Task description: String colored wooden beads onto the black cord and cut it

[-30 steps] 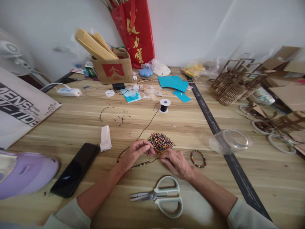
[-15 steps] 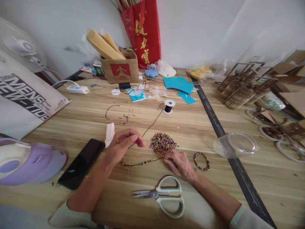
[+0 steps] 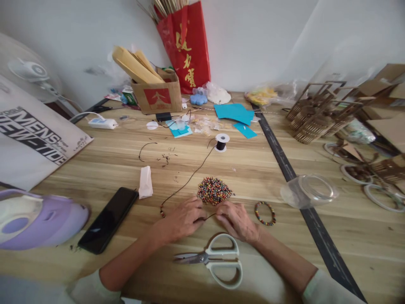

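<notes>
A thin black cord [image 3: 193,170] runs from a white spool [image 3: 222,142] down to a few beads [image 3: 162,211] strung on it, then under my left hand [image 3: 184,218]. That hand is closed on the strung cord, its fingertips low over the table. My right hand [image 3: 236,219] pinches the cord's end a short way to the right, and a bit of dark cord shows between the hands. Just beyond my fingers lies a pile of small multicoloured beads [image 3: 214,191]. A finished beaded bracelet [image 3: 265,213] rests right of my right hand. Scissors [image 3: 209,258] with pale handles lie nearer me, blades slightly apart.
On the left are a black phone [image 3: 108,219], a folded white paper [image 3: 145,182] and a purple-and-white object [image 3: 47,217]. A clear plastic container [image 3: 310,192] lies at right. Blue cards [image 3: 234,113], a cardboard box [image 3: 156,93] and a red bag [image 3: 191,50] stand farther back.
My left hand has come down and right from above the cord, closing on the strung part near my right hand. My right hand has stayed nearly in place, still pinching the cord.
</notes>
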A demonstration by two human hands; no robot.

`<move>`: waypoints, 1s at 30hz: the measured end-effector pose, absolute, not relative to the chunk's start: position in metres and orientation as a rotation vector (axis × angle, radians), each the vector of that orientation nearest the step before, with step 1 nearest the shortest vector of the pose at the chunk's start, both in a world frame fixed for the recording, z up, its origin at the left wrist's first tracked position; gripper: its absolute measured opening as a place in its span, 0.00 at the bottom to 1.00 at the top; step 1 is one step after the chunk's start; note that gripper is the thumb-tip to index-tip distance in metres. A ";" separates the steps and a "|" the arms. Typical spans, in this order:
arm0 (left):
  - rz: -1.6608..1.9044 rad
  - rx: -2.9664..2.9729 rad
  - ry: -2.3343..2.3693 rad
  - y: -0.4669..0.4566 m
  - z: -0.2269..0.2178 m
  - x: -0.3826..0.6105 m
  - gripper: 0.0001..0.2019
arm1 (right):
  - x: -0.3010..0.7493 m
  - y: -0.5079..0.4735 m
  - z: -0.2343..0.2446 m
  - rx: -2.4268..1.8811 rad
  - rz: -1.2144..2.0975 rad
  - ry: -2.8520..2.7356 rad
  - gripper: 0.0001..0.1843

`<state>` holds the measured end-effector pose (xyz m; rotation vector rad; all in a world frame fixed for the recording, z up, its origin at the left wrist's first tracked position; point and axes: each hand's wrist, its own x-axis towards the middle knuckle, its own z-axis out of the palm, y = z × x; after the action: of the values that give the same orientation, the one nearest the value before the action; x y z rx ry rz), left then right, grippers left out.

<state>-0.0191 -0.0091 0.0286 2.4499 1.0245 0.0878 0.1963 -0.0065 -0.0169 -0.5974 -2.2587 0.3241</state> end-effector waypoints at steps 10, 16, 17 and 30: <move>0.014 2.446 1.193 -0.021 0.028 -0.041 0.05 | 0.196 -0.005 -0.015 -0.599 0.319 -2.254 0.07; 0.152 2.254 1.342 -0.034 0.034 -0.070 0.04 | 0.196 -0.005 -0.014 -0.622 0.334 -2.232 0.08; 0.259 2.204 1.407 -0.035 0.033 -0.077 0.06 | 0.196 -0.005 -0.015 -0.629 0.337 -2.234 0.08; 0.467 2.074 1.721 0.006 0.019 -0.095 0.08 | 0.198 -0.004 -0.019 -0.658 0.400 -2.255 0.08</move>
<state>-0.0954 0.0064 0.0193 2.0737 1.7212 0.4670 0.1978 -0.0042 -0.0191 -0.6584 -2.2547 0.4001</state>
